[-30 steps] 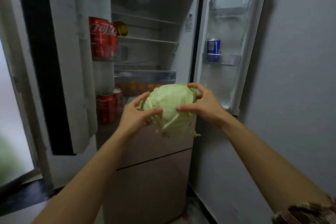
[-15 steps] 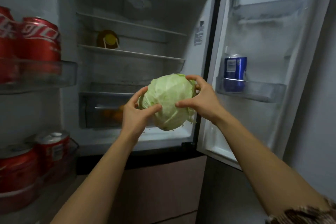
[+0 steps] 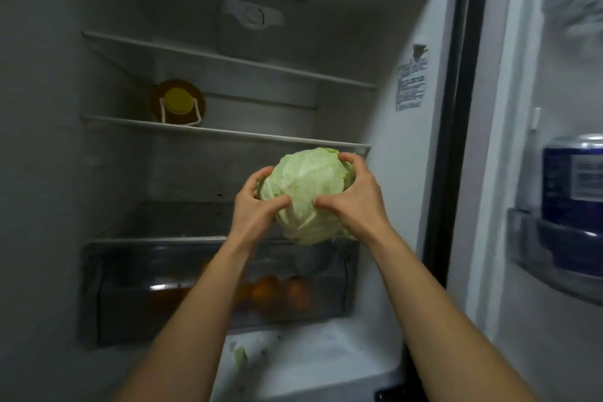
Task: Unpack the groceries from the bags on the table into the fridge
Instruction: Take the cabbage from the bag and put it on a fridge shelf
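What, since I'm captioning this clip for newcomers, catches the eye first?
The pale green cabbage, gripped by the left hand and right hand at mid-frame, just inside the open fridge. Below it, oranges show through the clear drawer. A blue can stands in the door bin at right.

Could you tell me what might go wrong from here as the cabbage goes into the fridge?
The left hand and right hand hold the cabbage in mid-air, so it could slip onto the drawer. Its top is near the shelf and may bump it. Outer leaves may shed; a scrap already lies below.
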Demonstrator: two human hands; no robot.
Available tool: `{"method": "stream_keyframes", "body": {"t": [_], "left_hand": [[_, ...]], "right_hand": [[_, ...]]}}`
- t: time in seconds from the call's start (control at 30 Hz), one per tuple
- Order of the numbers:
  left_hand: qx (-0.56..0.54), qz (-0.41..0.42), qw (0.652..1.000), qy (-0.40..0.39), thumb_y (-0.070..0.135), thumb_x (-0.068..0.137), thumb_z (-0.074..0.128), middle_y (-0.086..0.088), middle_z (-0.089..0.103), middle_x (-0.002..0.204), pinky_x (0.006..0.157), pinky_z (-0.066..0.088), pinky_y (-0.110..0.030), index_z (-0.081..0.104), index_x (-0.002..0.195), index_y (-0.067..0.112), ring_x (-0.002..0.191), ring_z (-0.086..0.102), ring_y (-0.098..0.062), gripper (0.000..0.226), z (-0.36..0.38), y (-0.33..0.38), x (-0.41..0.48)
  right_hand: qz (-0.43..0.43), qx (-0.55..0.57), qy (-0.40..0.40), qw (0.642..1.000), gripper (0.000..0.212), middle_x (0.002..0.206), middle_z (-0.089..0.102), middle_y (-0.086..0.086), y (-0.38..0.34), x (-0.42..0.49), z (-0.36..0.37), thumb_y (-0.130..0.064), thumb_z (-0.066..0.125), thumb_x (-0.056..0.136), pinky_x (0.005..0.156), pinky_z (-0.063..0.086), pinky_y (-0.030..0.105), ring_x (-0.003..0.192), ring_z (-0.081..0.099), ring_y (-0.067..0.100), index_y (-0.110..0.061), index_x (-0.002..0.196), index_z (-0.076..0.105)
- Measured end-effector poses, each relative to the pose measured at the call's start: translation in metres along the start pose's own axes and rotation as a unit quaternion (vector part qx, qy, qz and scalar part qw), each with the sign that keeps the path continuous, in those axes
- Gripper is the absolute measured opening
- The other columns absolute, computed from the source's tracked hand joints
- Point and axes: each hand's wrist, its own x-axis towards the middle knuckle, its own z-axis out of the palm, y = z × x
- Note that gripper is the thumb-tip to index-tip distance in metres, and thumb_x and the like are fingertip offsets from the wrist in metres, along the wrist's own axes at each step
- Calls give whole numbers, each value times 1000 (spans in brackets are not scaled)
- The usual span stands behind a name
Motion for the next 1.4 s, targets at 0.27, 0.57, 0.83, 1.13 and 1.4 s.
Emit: {"method": "stream_keyframes", "body": {"t": [0.27,0.57,0.83,1.13,1.4], "left_hand": [[-11,-111,994,-14,12,60,69,-2,67,102,74,54,-41,59,120,22,89,65,-21,62,-6,-53,110],[58,-178,978,-94,25,57,56,-12,65,87,54,47,-25,68,103,14,74,60,-23,49,0,-84,185],[105,-241,964,-34,29,89,44,-5,59,54,50,40,-18,52,64,17,51,52,-19,28,-12,-96,201],[162,-244,956,-26,20,94,44,-8,59,73,48,48,-24,56,77,13,61,57,-19,22,-33,-107,196],[243,-170,954,-54,14,88,63,-10,64,106,57,55,-21,61,113,-2,81,63,-24,30,-21,-106,181]], "right_hand": [[49,-24,31,998,88,120,59,2,51,76,71,-45,76,42,91,52,43,108,58,25,-39,123,43],[97,-51,30,994,84,116,68,4,100,129,109,-61,76,48,91,53,41,107,63,28,-32,124,54],[12,-245,-100,964,86,152,38,1,94,153,120,-60,68,73,107,39,37,133,41,30,-38,147,29],[118,-84,-130,981,78,124,65,-2,104,158,139,-50,84,57,96,51,33,113,62,20,-24,125,55],[149,75,-37,985,27,99,69,5,133,173,129,3,64,80,85,52,32,95,63,20,-10,102,71]]}}
